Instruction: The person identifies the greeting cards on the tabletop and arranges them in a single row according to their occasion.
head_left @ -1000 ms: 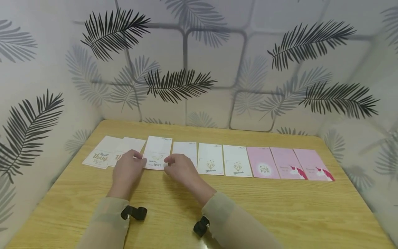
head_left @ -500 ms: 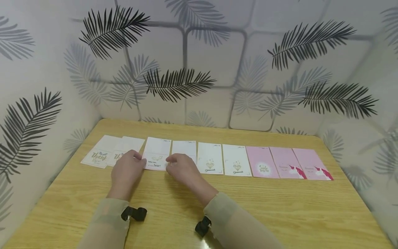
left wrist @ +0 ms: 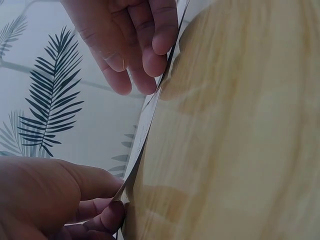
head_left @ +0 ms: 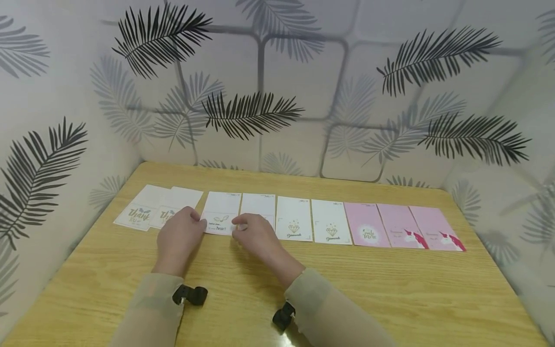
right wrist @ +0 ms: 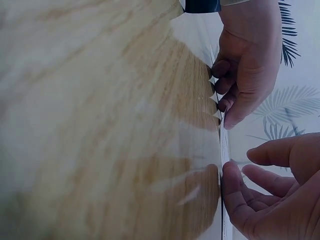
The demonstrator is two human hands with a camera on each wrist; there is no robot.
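A white greeting card [head_left: 222,205] with a gold wing motif and the word "heart" lies between my two hands in the head view. My left hand [head_left: 179,238] pinches its lower left edge; in the left wrist view the thumb and finger of the left hand [left wrist: 55,195] meet on the thin card edge. At the card's lower right stands my right hand [head_left: 257,236], overlapping the neighbouring white card [head_left: 258,203]. The right wrist view shows the right hand [right wrist: 280,195] with thumb apart from the fingers, fingertips right at the card's edge.
Two overlapping "thank you" cards [head_left: 140,212] lie at the left. Right of my hands, two white diamond cards [head_left: 293,212] and several pink cards [head_left: 367,219] continue the row on the wooden table [head_left: 390,289]. A leaf-patterned wall [head_left: 299,140] stands behind.
The wing card has shifted slightly toward me relative to its neighbours, with my left hand still at its edge. My right hand has edged a little to the right.
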